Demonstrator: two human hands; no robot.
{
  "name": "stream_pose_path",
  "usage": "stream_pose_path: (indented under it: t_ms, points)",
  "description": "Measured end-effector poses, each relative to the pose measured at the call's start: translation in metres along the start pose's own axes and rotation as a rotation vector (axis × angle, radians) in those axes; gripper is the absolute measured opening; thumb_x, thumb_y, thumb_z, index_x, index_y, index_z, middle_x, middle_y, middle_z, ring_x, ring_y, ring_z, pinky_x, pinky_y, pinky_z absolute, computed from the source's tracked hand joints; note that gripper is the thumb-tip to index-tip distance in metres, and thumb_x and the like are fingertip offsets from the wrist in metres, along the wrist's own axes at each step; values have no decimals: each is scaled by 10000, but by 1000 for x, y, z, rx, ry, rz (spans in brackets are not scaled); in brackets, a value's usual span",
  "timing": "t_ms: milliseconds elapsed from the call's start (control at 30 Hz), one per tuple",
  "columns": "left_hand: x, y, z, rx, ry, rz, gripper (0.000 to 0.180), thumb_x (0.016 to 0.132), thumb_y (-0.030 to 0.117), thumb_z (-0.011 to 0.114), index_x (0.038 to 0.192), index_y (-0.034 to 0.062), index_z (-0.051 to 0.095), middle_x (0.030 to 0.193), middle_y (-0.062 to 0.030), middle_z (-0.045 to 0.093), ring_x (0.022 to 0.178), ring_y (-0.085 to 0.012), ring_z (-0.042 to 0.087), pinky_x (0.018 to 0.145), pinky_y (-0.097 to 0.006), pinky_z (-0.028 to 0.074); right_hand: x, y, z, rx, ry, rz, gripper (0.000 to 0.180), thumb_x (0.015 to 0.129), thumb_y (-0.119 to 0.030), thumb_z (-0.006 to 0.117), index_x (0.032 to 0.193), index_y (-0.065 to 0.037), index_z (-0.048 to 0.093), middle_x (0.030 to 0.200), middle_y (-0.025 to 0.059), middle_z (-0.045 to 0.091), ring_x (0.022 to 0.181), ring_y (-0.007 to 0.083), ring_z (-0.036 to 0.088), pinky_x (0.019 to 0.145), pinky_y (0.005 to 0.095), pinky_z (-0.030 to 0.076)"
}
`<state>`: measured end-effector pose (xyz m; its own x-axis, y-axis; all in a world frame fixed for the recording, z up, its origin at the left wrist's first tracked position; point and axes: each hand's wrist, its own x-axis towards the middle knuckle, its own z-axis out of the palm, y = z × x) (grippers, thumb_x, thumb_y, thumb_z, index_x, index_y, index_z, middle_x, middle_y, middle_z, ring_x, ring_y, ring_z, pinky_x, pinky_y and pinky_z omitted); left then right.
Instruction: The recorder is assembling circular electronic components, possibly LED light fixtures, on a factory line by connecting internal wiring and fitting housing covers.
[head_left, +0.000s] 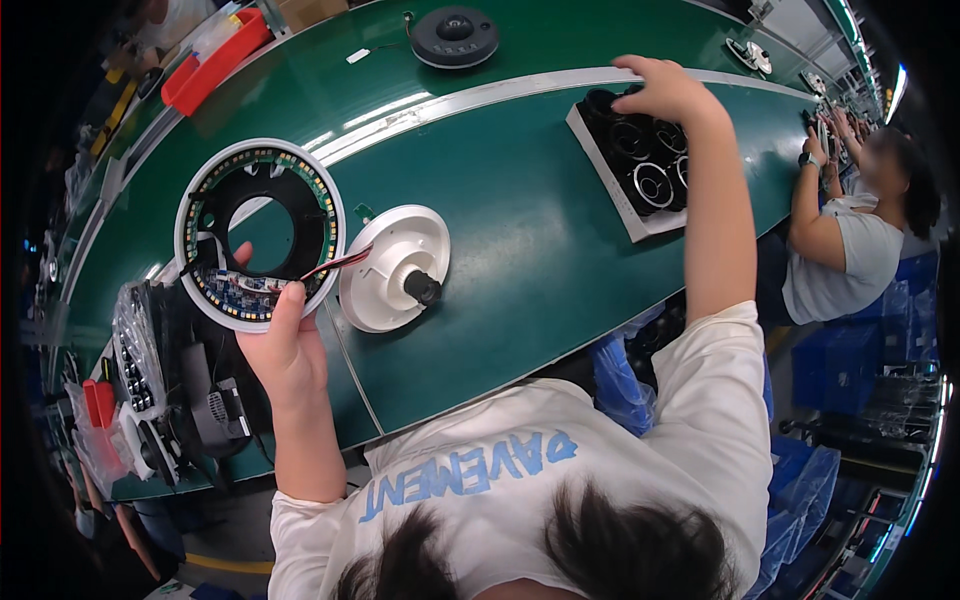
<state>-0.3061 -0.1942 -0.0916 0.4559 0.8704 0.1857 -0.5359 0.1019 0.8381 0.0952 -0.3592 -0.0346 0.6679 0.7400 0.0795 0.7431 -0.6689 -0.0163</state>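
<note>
My left hand [288,345] grips a round white ring housing [186,215] by its near edge, thumb on top. Inside the ring are small LEDs, a black plate with a central hole, and a circuit board [245,292]. Red and dark wires run from the board to a white disc-shaped part [385,235] with a black cylinder [424,288], just right of the ring. At the far right, my right hand [665,92] is over a white box [618,196] of black round parts [653,185]. Its thumb and forefinger are spread beside a black part at the box's far corner.
A dark round device [453,38] sits at the back on the green table [500,270]. A red bin [215,62] stands far left. Bagged parts and tools [140,350] lie at left. Another person [850,220] works at the right, by further white parts [750,57].
</note>
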Motion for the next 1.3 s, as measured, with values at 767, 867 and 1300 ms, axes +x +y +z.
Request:
stream_pose_path:
  t_ms: [767, 867, 1300]
  points:
    - [-8, 2, 5, -93, 4, -90, 610, 725, -96, 624, 1254, 2, 336, 951, -77, 539, 818, -116, 573, 768, -245, 486, -30, -108, -54, 545, 296, -605, 524, 676, -192, 691, 1170, -88, 551, 1113, 69, 592, 1019, 222, 548, 901, 352, 385]
    - [-7, 0, 6, -126, -53, -110, 611, 723, -100, 618, 1251, -3, 326, 997, -101, 556, 837, -129, 592, 777, -259, 490, -62, -168, -78, 540, 259, -993, 582, 656, -178, 707, 1187, -21, 532, 1171, 86, 571, 1069, 225, 532, 937, 335, 378]
    - [-6, 3, 8, -170, -66, -150, 497, 754, -85, 550, 1215, 2, 387, 1097, -96, 530, 984, -171, 566, 857, -316, 484, -62, -264, -19, 493, 443, -1198, 247, 622, -185, 718, 855, -150, 644, 925, -1, 595, 934, 193, 555, 853, 361, 401]
